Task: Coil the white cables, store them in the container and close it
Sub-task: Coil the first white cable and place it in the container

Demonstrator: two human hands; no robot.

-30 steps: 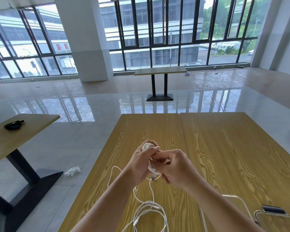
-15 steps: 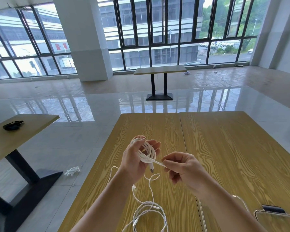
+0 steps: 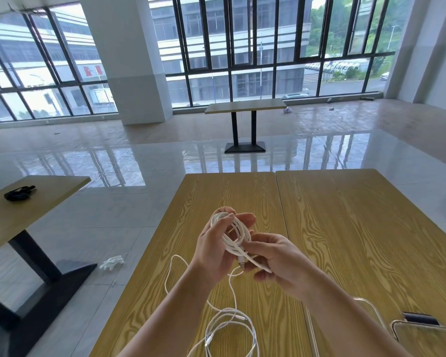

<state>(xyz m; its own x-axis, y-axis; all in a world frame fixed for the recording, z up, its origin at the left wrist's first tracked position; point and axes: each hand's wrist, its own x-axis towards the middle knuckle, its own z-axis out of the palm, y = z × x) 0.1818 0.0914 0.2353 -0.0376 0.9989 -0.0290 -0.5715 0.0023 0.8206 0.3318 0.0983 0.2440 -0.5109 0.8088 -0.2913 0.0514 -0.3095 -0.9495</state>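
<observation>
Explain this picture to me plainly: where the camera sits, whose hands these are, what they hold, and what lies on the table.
The view comes from a wide-angle camera worn on a person's head, looking forward and down at two bare hands. No robot is involved. The left hand holds a coiled white cable looped around its fingers. The right hand pinches that cable's loose end near the plug. On the yellow wood-grain table lies a loose pile of white cables, not yet coiled. At the lower right sits a clear plastic container with its clear lid beside it.
</observation>
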